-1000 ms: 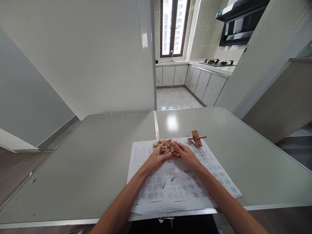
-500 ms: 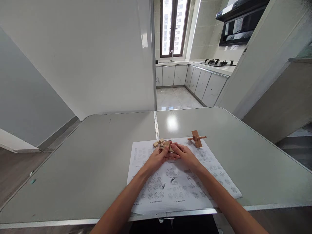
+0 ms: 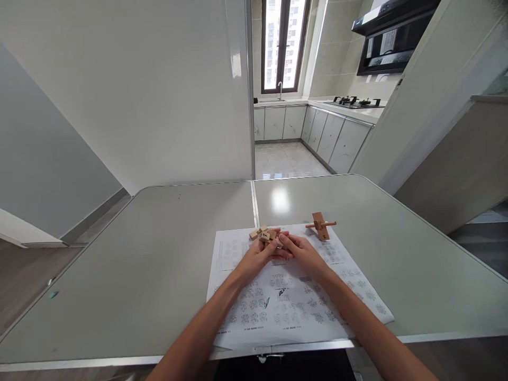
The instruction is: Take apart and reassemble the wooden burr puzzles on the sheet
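Observation:
Both hands meet over the far edge of a printed paper sheet [image 3: 286, 301]. My left hand [image 3: 256, 256] pinches a small cluster of numbered wooden puzzle pieces [image 3: 268, 235], fingers curled round it. My right hand [image 3: 304, 253] closes on the same cluster from the right, fingertips touching it. Loose wooden pieces [image 3: 256, 232] lie on the sheet just left of the cluster. An assembled wooden cross-shaped puzzle [image 3: 320, 226] stands on the sheet to the right of my right hand, untouched.
The sheet lies on a grey table [image 3: 151, 264] with a seam down its middle and metal edging. A white wall stands behind the table on the left. Beyond it opens a kitchen with cabinets, a window and a stove.
The wooden cluster has turned in my fingers and dropped slightly lower toward the sheet. Both hands stay in nearly the same place.

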